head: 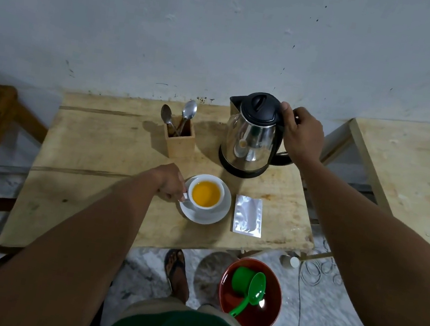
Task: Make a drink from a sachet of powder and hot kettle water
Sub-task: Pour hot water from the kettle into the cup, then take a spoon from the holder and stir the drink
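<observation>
The kettle [251,133] stands upright on its base at the far right of the wooden table [93,144], spout turned away to the left, handle on the right side. The right hand [300,135] is wrapped around that handle, thumb up near the black lid, fingers clenched on it. The white cup [206,192] sits on its saucer [204,214] nearer the person and to the left of the kettle, already holding an orange-yellow liquid. The left hand [170,184] grips the cup's small handle on the cup's left side, fingertips pinched on it. The silver sachet [248,215] lies flat just beside the saucer on the right, long axis running away from the person, untouched by either hand. Two spoons [179,117] stand bowl-up in a wooden holder [180,138] beyond the cup and left of the kettle. Judgement: pouring looks done and stirring remains; once it releases the cup, the left hand is the nearer to the spoons.
</observation>
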A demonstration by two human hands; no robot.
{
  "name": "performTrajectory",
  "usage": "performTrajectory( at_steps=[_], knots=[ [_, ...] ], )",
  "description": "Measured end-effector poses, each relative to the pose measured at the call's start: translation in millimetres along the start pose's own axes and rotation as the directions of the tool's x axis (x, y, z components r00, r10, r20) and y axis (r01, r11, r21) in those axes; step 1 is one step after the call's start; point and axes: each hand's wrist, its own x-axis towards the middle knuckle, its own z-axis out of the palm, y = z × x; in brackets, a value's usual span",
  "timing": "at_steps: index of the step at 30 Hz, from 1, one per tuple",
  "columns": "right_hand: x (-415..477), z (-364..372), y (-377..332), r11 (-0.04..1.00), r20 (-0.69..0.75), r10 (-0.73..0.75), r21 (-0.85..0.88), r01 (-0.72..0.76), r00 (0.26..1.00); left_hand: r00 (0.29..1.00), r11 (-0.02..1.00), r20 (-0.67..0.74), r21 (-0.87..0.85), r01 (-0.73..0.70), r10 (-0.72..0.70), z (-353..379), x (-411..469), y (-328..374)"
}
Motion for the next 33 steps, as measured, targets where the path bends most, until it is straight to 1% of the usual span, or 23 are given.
performTrajectory(
  at_steps=[4, 5, 8, 9, 10, 12, 14, 16, 17, 18, 19, 20, 22, 26, 29, 33],
  knots=[
    [-21, 6, -10, 1.000, -0.110, -0.005, -0.016, 0.003, 0.994, 0.996, 0.998, -0.076, -0.048, -0.039, 0.036, 10, -8, -6],
    [-29, 8, -13, 1.000, -0.157, -0.019, -0.016, 0.017, 0.987, 0.994, 0.996, -0.094, -0.067, -0.053, 0.047, 13, -9, -8],
    [-53, 17, -25, 0.991, -0.346, -0.128, -0.080, 0.106, 0.930, 0.987, 0.979, -0.156, -0.191, -0.077, 0.047, 23, -11, -17],
    [-60, 23, -31, 0.982, -0.369, -0.187, -0.106, 0.158, 0.911, 0.983, 0.967, -0.177, -0.240, -0.085, 0.043, 26, -12, -21],
    [-68, 28, -37, 0.965, -0.356, -0.262, -0.116, 0.235, 0.897, 0.981, 0.953, -0.191, -0.289, -0.093, 0.038, 28, -12, -25],
    [-80, 42, -54, 0.894, -0.260, -0.448, -0.109, 0.435, 0.856, 0.978, 0.914, -0.205, -0.392, -0.105, 0.024, 33, -13, -32],
    [-86, 62, -69, 0.827, -0.045, -0.563, -0.055, 0.560, 0.826, 0.978, 0.871, -0.207, -0.481, -0.103, 0.002, 38, -13, -39],
    [-89, 85, -84, 0.819, 0.226, -0.563, 0.023, 0.573, 0.795, 0.978, 0.838, -0.209, -0.535, -0.104, -0.012, 42, -12, -44],
    [-88, 94, -90, 0.827, 0.328, -0.539, 0.033, 0.561, 0.775, 0.976, 0.828, -0.215, -0.549, -0.110, -0.012, 44, -11, -44],
    [-87, 103, -97, 0.831, 0.394, -0.520, 0.027, 0.556, 0.758, 0.975, 0.823, -0.222, -0.555, -0.118, -0.011, 46, -10, -46],
    [-84, 111, -105, 0.841, 0.431, -0.493, 0.015, 0.541, 0.756, 0.974, 0.823, -0.226, -0.554, -0.126, -0.003, 47, -7, -48],
    [-80, 115, -109, 0.863, 0.449, -0.455, 0.010, 0.506, 0.768, 0.975, 0.825, -0.223, -0.547, -0.138, 0.014, 48, -5, -47],
    [-69, 129, -120, 0.912, 0.495, -0.367, 0.027, 0.408, 0.787, 0.980, 0.831, -0.200, -0.541, -0.128, 0.020, 45, -1, -49],
    [-47, 157, -135, 0.961, 0.561, -0.250, 0.045, 0.272, 0.789, 0.993, 0.858, -0.106, -0.506, -0.095, 0.047, 32, 3, -52],
    [-35, 174, -140, 0.971, 0.602, -0.182, -0.016, 0.239, 0.778, 0.996, 0.872, -0.021, -0.481, -0.088, 0.089, 21, 6, -49],
    [-24, 192, -141, 0.955, 0.614, -0.125, -0.137, 0.261, 0.779, 0.993, 0.895, 0.026, -0.436, -0.096, 0.119, 10, 10, -48]
  ],
)
